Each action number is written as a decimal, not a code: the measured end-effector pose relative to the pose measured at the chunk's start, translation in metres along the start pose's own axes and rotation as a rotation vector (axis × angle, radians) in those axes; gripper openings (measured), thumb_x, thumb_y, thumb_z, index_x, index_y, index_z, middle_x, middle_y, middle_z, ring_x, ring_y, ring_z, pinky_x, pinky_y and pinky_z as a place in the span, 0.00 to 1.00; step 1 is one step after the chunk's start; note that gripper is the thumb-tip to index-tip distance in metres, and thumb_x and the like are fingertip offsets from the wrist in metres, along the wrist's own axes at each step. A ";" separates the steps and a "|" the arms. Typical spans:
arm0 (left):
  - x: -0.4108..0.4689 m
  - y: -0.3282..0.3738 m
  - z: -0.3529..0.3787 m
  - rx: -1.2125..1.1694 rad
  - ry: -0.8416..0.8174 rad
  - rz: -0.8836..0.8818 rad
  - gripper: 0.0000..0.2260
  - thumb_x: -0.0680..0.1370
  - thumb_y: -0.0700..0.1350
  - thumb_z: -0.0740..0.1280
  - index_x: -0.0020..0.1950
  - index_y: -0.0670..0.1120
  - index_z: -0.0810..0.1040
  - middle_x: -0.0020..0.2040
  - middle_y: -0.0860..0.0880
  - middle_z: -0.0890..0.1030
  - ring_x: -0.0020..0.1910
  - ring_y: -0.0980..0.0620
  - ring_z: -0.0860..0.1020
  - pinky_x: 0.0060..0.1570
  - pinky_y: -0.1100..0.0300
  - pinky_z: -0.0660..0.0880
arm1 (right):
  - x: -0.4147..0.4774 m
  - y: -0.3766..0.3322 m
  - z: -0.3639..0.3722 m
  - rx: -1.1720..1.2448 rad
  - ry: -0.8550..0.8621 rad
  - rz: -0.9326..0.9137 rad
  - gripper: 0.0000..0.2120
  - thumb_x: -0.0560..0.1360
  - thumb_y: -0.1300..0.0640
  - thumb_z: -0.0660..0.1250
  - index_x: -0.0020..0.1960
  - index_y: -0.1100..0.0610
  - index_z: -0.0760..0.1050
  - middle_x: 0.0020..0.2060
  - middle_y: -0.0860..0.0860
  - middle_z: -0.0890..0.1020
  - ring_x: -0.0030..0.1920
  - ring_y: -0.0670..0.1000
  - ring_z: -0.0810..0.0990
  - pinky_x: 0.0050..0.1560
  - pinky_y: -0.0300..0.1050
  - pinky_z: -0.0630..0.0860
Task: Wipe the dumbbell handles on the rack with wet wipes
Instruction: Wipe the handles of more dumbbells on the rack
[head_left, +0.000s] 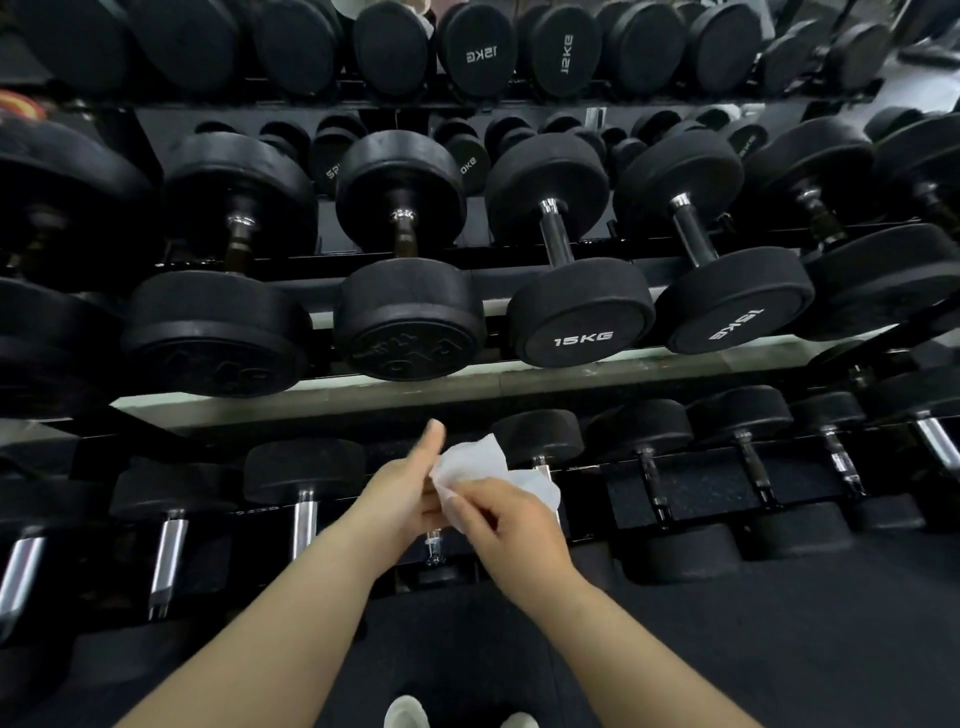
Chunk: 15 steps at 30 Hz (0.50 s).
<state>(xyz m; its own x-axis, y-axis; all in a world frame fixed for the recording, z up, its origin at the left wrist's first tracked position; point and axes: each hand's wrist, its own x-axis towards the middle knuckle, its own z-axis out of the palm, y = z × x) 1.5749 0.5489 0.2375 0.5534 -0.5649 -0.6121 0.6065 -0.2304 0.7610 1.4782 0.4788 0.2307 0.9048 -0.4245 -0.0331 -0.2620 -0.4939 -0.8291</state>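
Filling the whole view, the rack (467, 384) holds three tiers of black dumbbells. Both hands hover in front of the bottom tier (675, 483), above the dark floor. On that tier every handle runs away from the person, near head low and far head higher, so a wiping stroke would probably go forward and back rather than sideways.

The closest target is the short handle (434, 545), which shows in the gap directly below the two hands. A longer chrome handle (305, 519) lies just to the left of the left wrist. I judge the short one the likelier next stop, with either hand about equally near and only a small drop needed.

The right hand (514, 519) has its fingers curled over the wipe (478, 462) and pinches it. The left hand (410, 483) touches the wipe's other edge with the thumb raised straight. Its fingers are hidden, so I cannot tell whether it grips. The wipe is crumpled and not yet on any handle.
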 end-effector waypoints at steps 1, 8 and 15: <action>-0.001 0.000 0.000 0.060 -0.006 0.043 0.15 0.78 0.49 0.60 0.39 0.41 0.80 0.37 0.43 0.81 0.40 0.47 0.79 0.44 0.57 0.77 | -0.002 0.001 0.000 -0.055 -0.031 -0.049 0.09 0.76 0.56 0.60 0.52 0.55 0.78 0.45 0.49 0.81 0.45 0.44 0.74 0.50 0.42 0.71; -0.013 0.008 -0.006 0.369 0.031 0.338 0.10 0.76 0.38 0.63 0.35 0.40 0.77 0.32 0.47 0.77 0.33 0.55 0.73 0.34 0.66 0.68 | -0.005 0.017 -0.023 0.177 0.178 0.065 0.08 0.71 0.62 0.66 0.47 0.52 0.77 0.38 0.39 0.77 0.39 0.34 0.75 0.41 0.23 0.68; -0.028 0.021 -0.010 0.396 -0.184 0.447 0.08 0.73 0.40 0.66 0.34 0.48 0.78 0.26 0.55 0.79 0.27 0.64 0.74 0.30 0.73 0.69 | 0.016 0.004 -0.047 -0.096 -0.132 0.011 0.19 0.64 0.47 0.72 0.53 0.51 0.76 0.60 0.37 0.69 0.67 0.39 0.58 0.71 0.44 0.43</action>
<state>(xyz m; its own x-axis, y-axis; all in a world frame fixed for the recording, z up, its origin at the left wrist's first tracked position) 1.5774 0.5677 0.2689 0.5764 -0.7934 -0.1956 0.0618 -0.1964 0.9786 1.4763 0.4342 0.2535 0.9362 -0.3301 -0.1205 -0.2977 -0.5629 -0.7711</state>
